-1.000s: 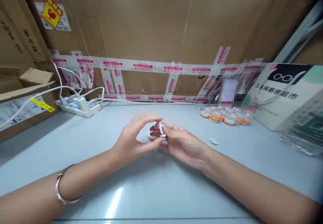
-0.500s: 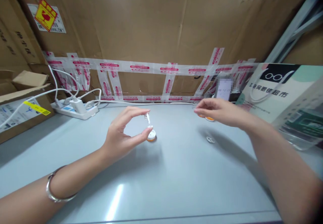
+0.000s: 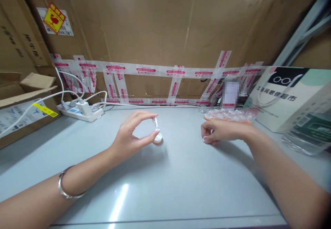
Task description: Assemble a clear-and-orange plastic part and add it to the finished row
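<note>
Above the table [image 3: 165, 174], left hand [image 3: 129, 139] pinches a clip [image 3: 155, 122]; right hand [image 3: 219, 132] curls, perhaps gripping something.

Both bare forearms reach forward from the lower corners, well apart. The left hand [image 3: 129, 137] is raised, wrist slightly bent, palm facing right; its thumb and index finger curve toward each other in a pinch, the tips close together, the other fingers [image 3: 144, 116] extended loosely above. A thin silver metal bangle [image 3: 65, 187] circles the left wrist. The right hand [image 3: 222, 132] is low, palm down, knuckles up, its fingers [image 3: 207, 138] curled under with the tips gathered together.
</note>
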`<state>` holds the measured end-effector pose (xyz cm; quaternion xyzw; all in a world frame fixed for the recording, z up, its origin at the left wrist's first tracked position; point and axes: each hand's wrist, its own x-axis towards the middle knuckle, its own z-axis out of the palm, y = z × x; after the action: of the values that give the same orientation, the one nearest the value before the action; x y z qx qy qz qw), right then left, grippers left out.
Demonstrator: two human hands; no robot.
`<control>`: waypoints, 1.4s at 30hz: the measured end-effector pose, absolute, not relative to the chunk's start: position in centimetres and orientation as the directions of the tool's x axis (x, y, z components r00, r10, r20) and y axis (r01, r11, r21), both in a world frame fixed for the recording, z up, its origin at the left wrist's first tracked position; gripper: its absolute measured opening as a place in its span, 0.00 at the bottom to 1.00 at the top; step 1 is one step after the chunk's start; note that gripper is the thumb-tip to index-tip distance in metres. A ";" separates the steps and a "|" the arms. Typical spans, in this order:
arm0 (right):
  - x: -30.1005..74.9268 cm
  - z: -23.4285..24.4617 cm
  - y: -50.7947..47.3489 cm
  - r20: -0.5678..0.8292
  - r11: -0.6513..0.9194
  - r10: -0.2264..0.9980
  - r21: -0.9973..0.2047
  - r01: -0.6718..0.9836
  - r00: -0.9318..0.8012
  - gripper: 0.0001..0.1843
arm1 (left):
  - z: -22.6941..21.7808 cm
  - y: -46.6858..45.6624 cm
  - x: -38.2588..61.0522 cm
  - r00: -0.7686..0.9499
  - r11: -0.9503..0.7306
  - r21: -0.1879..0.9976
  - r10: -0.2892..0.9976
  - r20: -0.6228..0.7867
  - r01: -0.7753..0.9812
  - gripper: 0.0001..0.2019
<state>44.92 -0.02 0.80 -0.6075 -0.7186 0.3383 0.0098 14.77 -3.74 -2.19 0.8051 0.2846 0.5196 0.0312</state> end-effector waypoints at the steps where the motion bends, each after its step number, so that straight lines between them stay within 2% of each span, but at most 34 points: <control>1: 44.1 0.5 0.0 -0.328 0.062 0.901 -0.553 0.831 -0.286 0.10 | -2.2 -3.7 14.8 0.305 -0.835 0.344 0.493 0.815 0.430 0.16; 3: 41.9 -0.5 -0.1 -0.180 0.108 0.924 -0.724 0.681 -0.337 0.12 | -2.4 -3.8 14.9 0.330 -0.838 0.333 0.491 0.806 0.432 0.16; 4: 40.6 -1.1 -0.2 -0.118 0.104 0.929 -0.827 0.553 -0.352 0.14 | -2.5 -3.8 14.9 0.357 -0.846 0.322 0.483 0.800 0.425 0.16; 6: 38.0 -2.3 -0.7 -0.058 0.067 0.919 -0.952 0.298 -0.389 0.17 | -2.6 -3.9 15.1 0.447 -0.879 0.282 0.445 0.776 0.384 0.17; 9: 35.0 -2.9 -1.9 0.001 0.009 0.902 -1.000 0.016 -0.431 0.18 | -2.8 -3.9 15.3 0.565 -0.917 0.224 0.382 0.731 0.329 0.18; 12: 33.9 -2.5 -3.0 0.017 -0.034 0.901 -0.993 -0.111 -0.433 0.16 | -2.8 -3.9 15.3 0.565 -0.916 0.200 0.374 0.735 0.347 0.18; 22: 34.1 -1.5 -3.8 -0.031 -0.212 0.888 -0.913 -0.349 -0.458 0.11 | -2.6 -3.8 15.3 0.484 -0.896 0.177 0.376 0.790 0.408 0.19; 27: 33.8 -1.2 -4.0 -0.085 -0.283 0.887 -0.877 -0.388 -0.454 0.13 | -2.5 -3.9 15.4 0.488 -0.888 0.177 0.388 0.782 0.423 0.18; 31: 33.9 -1.1 -4.1 -0.067 -0.258 0.883 -0.896 -0.362 -0.465 0.14 | -2.6 -4.0 15.4 0.476 -0.888 0.191 0.394 0.786 0.419 0.18; 35: 33.9 -1.1 -4.4 -0.025 -0.217 0.890 -0.901 -0.376 -0.455 0.14 | -2.6 -4.0 15.4 0.393 -0.866 0.200 0.399 0.829 0.458 0.18; 42: 33.1 -1.3 -5.1 -0.038 -0.192 0.937 -0.887 -0.420 -0.347 0.15 | -2.7 -4.1 15.6 0.368 -0.833 0.194 0.422 0.828 0.519 0.18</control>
<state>33.14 -5.13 -1.26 -0.3099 -0.4168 0.7071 0.4798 15.60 -4.14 -2.66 0.8256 0.2851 0.4844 -0.0499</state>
